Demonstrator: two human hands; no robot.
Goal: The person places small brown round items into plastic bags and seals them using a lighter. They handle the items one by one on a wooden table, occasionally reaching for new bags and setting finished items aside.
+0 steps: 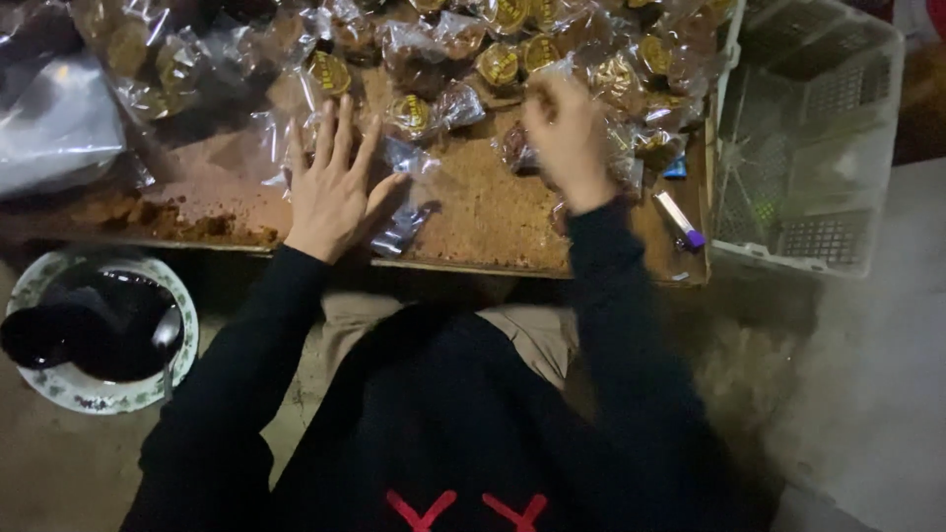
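a: what do the wrapped sweets (409, 113) look like?
b: small brown lumps, each sealed in a clear crinkly plastic packet, many with a round yellow label. they lie in a loose heap on the desk (483, 212), spread ahead of both hands and between them.

a: and the left hand (330, 192)?
b: flat on the desk, palm down, fingers spread wide, gripping nothing. its fingertips touch the nearest packets, and a clear empty-looking wrapper (399, 227) lies just beside its thumb.

a: the right hand (564, 138)?
b: it's blurred. it's raised over the packets with the fingers curled in, seemingly pinching the edge of one clear packet (552, 71), but i cannot tell for sure that it has hold of it.

a: any containers?
b: beyond the right hand, off the desk edge, a white plastic crate (808, 138) with slotted walls; what's inside is too dim to tell. near the left arm, lower down, a patterned bowl (59, 384) holding dark liquid, with a spoon in it.

a: anything else by the right hand?
b: a lighter with a purple end (680, 222) just beside the wrist, on the desk. brown crumbs (187, 222) lie outward of the left hand.
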